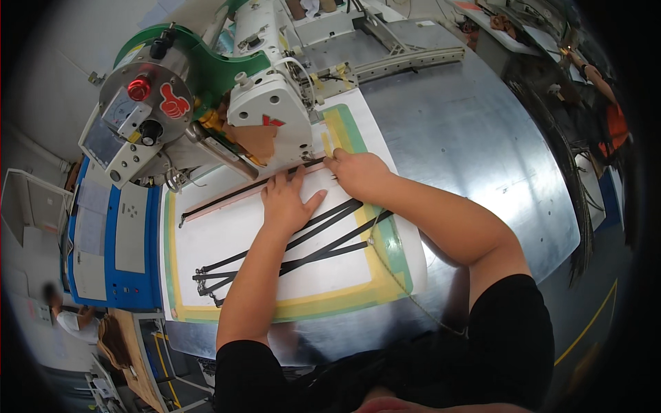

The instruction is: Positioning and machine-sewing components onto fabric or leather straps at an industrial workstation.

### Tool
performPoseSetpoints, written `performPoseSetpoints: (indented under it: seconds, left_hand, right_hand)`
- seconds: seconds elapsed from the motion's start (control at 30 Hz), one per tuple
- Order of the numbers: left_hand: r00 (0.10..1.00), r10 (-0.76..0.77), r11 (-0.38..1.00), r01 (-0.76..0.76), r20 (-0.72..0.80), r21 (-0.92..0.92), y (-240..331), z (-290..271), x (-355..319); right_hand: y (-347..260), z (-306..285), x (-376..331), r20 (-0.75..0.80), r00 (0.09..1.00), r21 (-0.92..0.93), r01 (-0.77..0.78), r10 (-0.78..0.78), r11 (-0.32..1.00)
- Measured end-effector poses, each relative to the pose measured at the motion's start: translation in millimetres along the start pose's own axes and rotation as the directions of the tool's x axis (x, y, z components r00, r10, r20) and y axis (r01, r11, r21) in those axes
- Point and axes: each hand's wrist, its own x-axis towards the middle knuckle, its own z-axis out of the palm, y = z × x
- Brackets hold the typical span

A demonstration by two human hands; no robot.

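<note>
My left hand lies flat with its fingers spread, the fingertips pressing on a black strap beside a pinkish strip. A small metal clasp sits at the strap's left end. Close to the machine head, my right hand has its fingers bent and pressed together at the strap's right end. A small dark pointed tip shows under that hand; what the fingers hold is hidden. Nearer to me, several more black straps lie crossed on the white sheet, with metal hooks at their left ends.
The white machine head stands just beyond my hands. A round gauge unit with knobs hangs at left, above a blue control box. Yellow and green tape borders the sheet on the metal table. A thin cord crosses it. Other people are farther off.
</note>
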Motion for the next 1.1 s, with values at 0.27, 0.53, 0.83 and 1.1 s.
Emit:
performPoseSetpoints:
  seconds: [0.27, 0.53, 0.83, 1.1]
  left_hand:
    - [1.000, 0.015, 1.000, -0.015, -0.017, -0.027, -15, 10, -1]
    - [0.999, 0.032, 0.999, -0.033, -0.003, -0.017, -14, -2, -6]
    - [0.995, -0.075, 0.996, 0.077, -0.060, 0.035, -143, -14, -50]
    - [0.998, -0.064, 0.985, 0.067, -0.028, 0.158, -246, -20, -89]
  right_hand:
    - [-8, 9, 6, 0.024, 0.998, 0.051, 0.048, -0.049, 0.998]
    - [-13, 14, 15, 0.025, 0.999, 0.019, 0.044, -0.045, 0.999]
    - [-21, 3, 15, 0.129, 0.992, 0.034, -0.006, 0.002, 0.999]
    - [7, -14, -7, 0.112, 0.988, -0.036, -0.103, 0.107, 0.994]
